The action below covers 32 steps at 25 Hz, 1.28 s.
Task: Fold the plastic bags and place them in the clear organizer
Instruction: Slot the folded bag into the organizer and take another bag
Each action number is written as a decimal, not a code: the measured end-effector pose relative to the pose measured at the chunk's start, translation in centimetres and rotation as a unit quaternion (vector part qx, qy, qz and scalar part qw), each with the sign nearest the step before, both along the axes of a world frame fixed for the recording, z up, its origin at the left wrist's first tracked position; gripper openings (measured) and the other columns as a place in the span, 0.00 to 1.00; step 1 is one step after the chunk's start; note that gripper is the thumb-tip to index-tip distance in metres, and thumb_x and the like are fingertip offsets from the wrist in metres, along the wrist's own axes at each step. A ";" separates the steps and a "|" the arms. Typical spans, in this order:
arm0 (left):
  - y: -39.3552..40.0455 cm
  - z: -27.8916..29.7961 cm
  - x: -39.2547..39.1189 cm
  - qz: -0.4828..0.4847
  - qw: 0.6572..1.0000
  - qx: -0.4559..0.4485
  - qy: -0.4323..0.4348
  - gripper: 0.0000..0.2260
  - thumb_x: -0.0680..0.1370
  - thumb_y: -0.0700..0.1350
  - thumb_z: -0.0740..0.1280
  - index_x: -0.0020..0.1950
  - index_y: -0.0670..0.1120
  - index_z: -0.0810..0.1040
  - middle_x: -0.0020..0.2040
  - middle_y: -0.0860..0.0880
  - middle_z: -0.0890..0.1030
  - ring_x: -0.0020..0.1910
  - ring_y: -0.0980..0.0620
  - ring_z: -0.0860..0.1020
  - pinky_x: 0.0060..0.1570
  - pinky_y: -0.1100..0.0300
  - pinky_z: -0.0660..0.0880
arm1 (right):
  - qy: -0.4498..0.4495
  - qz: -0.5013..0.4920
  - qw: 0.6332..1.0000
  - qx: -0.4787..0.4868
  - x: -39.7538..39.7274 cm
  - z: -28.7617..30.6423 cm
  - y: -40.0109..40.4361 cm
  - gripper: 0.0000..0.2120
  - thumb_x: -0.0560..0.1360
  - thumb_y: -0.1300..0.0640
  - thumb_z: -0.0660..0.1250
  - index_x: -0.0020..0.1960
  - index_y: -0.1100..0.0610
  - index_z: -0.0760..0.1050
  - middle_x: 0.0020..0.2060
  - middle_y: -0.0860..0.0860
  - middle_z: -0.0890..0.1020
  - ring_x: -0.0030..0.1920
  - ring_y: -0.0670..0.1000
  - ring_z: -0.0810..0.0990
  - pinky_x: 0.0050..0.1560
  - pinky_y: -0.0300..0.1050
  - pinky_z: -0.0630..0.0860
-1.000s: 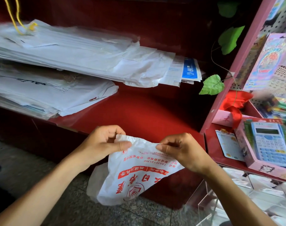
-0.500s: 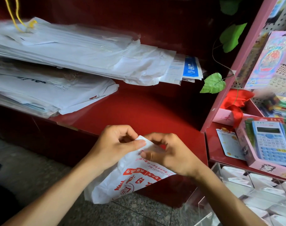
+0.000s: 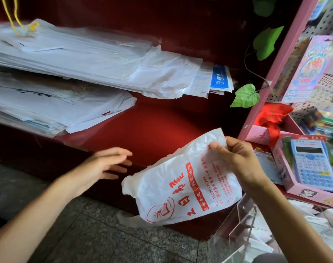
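Observation:
A white plastic bag [image 3: 182, 185] with red print hangs in front of the red shelf. My right hand [image 3: 236, 158] pinches its upper end, thumb on the front. My left hand [image 3: 106, 164] is off the bag, to its left, with fingers straight and spread and nothing in it. The clear organizer [image 3: 243, 223] stands at the lower right, just below and right of the bag; white folded bags lie in its compartments.
Stacks of white plastic bags [image 3: 82, 59] fill the left of the red shelf [image 3: 152, 126]. A pink shelf post [image 3: 272, 78] rises on the right, with a boxed blue calculator [image 3: 313, 166], a red ribbon and green leaves beside it. Grey stone floor lies below.
My left hand has let go of the bag and drawn away to the left. My right hand has carried the bag to the right, and the bag now hangs unfolded from it.

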<state>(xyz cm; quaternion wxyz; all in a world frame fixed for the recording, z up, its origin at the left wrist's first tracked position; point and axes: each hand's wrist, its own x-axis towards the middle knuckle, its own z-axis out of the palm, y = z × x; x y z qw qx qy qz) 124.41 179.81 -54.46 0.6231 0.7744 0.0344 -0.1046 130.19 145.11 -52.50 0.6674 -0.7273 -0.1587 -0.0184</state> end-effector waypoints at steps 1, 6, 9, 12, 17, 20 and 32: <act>0.1 -0.4 -0.1 -0.055 0.998 -0.009 0.020 0.21 0.66 0.56 0.72 0.59 0.57 0.81 0.58 0.48 0.83 0.59 0.47 0.80 0.60 0.46 0.74 | 0.007 -0.013 1.000 0.010 0.3 -0.2 -0.4 0.11 0.76 0.56 0.69 0.47 0.66 0.79 0.40 0.61 0.85 0.37 0.60 0.84 0.39 0.51 0.79; -0.5 0.2 -0.3 -0.190 0.981 -0.039 0.029 0.25 0.69 0.39 0.69 0.67 0.50 0.76 0.63 0.46 0.80 0.62 0.45 0.78 0.60 0.50 0.75 | 0.036 -0.053 0.997 0.035 1.1 -0.7 -2.1 0.09 0.78 0.58 0.67 0.48 0.64 0.80 0.42 0.58 0.86 0.39 0.57 0.85 0.39 0.50 0.80; -1.6 -0.3 -0.2 -0.187 0.981 0.039 0.023 0.20 0.71 0.40 0.74 0.62 0.53 0.79 0.61 0.50 0.81 0.58 0.52 0.80 0.56 0.56 0.76 | 0.046 -0.066 0.995 0.053 1.3 -0.9 -2.6 0.08 0.78 0.58 0.67 0.49 0.62 0.81 0.43 0.58 0.86 0.39 0.56 0.85 0.39 0.51 0.81; -2.6 -1.5 0.2 -0.122 0.989 0.075 0.032 0.15 0.73 0.42 0.76 0.57 0.55 0.82 0.52 0.46 0.84 0.47 0.54 0.81 0.49 0.57 0.77 | 0.057 -0.071 0.994 0.058 1.4 -1.0 -3.0 0.09 0.78 0.57 0.67 0.50 0.62 0.81 0.44 0.58 0.86 0.41 0.57 0.85 0.42 0.53 0.82; -3.4 -1.7 0.5 -0.048 0.998 0.026 0.016 0.11 0.73 0.44 0.75 0.53 0.43 0.82 0.49 0.45 0.86 0.49 0.46 0.83 0.49 0.56 0.76 | 0.076 -0.079 0.993 0.053 1.5 -1.2 -3.2 0.08 0.77 0.56 0.68 0.49 0.60 0.82 0.45 0.58 0.86 0.42 0.58 0.85 0.46 0.56 0.81; -2.4 -1.0 0.6 -0.029 0.999 -0.040 0.003 0.17 0.66 0.48 0.78 0.49 0.41 0.80 0.48 0.43 0.85 0.47 0.46 0.83 0.47 0.55 0.76 | 0.092 -0.104 0.988 0.061 1.8 -1.4 -3.5 0.10 0.75 0.52 0.70 0.47 0.59 0.83 0.45 0.59 0.86 0.44 0.60 0.84 0.51 0.62 0.80; 2.5 -0.2 0.8 0.048 0.981 -0.150 -0.114 0.12 0.62 0.45 0.78 0.33 0.45 0.74 0.35 0.42 0.76 0.36 0.48 0.75 0.33 0.63 0.75 | 0.144 -0.153 0.974 0.082 2.4 -2.0 -4.3 0.14 0.76 0.51 0.71 0.50 0.62 0.82 0.47 0.59 0.86 0.49 0.63 0.85 0.57 0.67 0.78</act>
